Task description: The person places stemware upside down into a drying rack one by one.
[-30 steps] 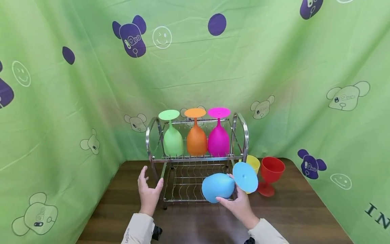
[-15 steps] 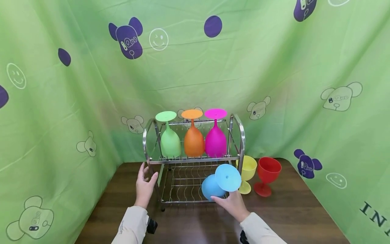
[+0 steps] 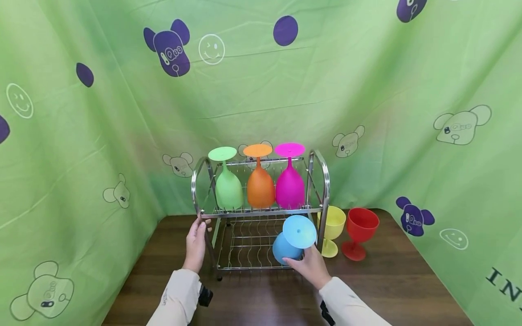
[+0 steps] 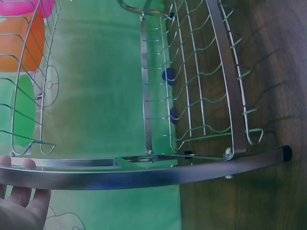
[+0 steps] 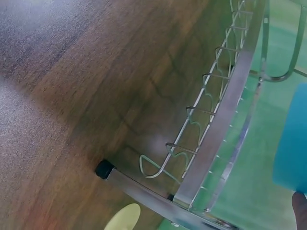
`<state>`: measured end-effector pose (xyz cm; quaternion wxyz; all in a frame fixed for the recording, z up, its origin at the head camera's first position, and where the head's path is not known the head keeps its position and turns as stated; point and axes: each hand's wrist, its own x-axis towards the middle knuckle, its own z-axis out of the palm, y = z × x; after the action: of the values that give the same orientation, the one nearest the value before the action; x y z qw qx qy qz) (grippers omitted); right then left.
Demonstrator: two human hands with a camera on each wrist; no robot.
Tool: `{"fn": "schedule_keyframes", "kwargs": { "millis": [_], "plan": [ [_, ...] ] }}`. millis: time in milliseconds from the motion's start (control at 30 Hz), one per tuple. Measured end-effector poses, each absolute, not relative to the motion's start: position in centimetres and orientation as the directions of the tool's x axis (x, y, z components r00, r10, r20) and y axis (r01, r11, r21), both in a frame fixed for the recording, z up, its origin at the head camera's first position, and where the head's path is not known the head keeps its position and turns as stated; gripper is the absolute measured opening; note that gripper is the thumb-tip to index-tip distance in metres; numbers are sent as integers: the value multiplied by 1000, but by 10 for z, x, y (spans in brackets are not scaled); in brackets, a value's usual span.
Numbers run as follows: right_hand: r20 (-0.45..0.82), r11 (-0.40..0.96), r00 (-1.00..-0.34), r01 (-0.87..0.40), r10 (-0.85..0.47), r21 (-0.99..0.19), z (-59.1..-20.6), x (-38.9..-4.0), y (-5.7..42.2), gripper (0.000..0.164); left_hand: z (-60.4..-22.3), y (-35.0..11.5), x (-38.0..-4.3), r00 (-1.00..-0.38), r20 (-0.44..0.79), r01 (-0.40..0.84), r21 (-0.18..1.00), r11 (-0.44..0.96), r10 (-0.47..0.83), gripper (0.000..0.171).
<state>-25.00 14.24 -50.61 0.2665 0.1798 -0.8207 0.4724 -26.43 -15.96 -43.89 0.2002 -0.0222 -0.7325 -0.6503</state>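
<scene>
Blue goblet point(image 3: 299, 231) in right grip point(image 3: 312, 267)

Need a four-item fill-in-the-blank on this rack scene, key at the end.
1. The tilted cup in the right hand is coloured ____.
2. On the upper shelf of the rack, between the green cup and the pink cup, stands a cup coloured ____.
3. The three cups there are turned ____.
4. Of the yellow cup and the red cup, the one farther from the rack is ____.

Missing words: blue; orange; upside down; red.
</scene>
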Motion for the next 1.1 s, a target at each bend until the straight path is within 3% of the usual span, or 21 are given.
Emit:
{"fn": "schedule_keyframes", "kwargs": {
  "millis": [233, 567, 900, 1100],
  "plan": [
    [502, 540, -863, -452, -63, -710, -505, -258, 137, 84, -440, -160, -271, -879, 395, 352, 915, 195, -266, 28],
    [411, 607, -911, -348, -39, -715, -512, -272, 134, 80, -441, -165, -275, -887, 411, 336, 888, 314, -213, 35],
    [322, 603, -947, -258, -2, -755, -524, -273, 137, 80, -442, -162, -274, -884, 415, 326, 877, 352, -214, 37],
    [336, 598, -942, -274, -8, -754, -532, -271, 137, 78, -444, -161, -274, -887, 401, 315, 888, 335, -228, 37]
  ]
}}
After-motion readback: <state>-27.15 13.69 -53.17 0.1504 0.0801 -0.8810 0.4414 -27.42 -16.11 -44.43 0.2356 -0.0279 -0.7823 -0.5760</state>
